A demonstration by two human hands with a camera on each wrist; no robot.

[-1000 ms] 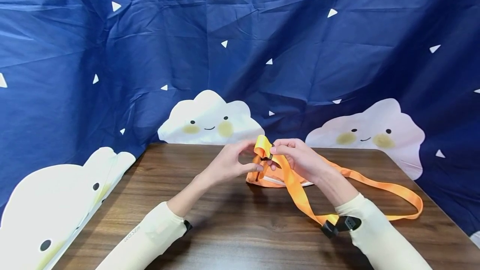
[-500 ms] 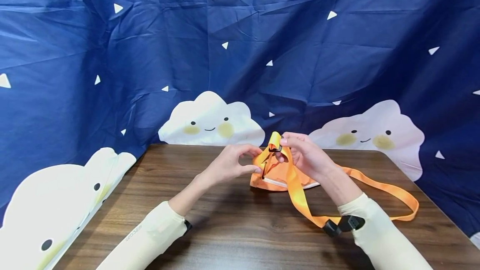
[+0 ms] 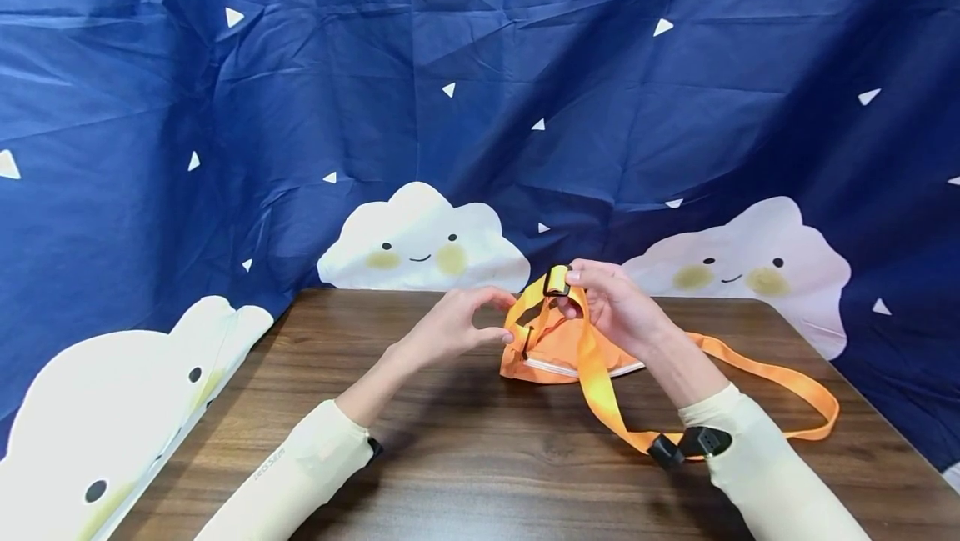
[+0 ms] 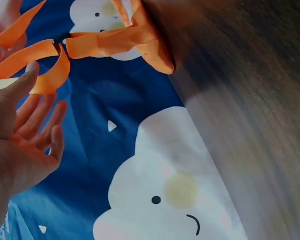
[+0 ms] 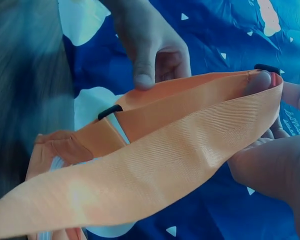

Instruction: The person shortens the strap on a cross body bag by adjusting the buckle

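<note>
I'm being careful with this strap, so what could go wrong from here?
The right hand holds the orange strap at the black slider; if that grip slips, the raised part could drop. In the head view, the strap runs behind that wrist's black device, so it might snag.

bag [image 3: 557, 350]: orange cloth, matt, creased | strap [image 5: 200, 142] above and right of bag: woven webbing, finely ribbed, slight sheen | slider [image 5: 268, 68] above bag: black, plastic-looking, smooth | tabletop [image 3: 442, 433] under bag: wood-grain, semi-gloss | backdrop [image 3: 315, 99] behind bag: thin wrinkled cloth, soft sheen
</note>
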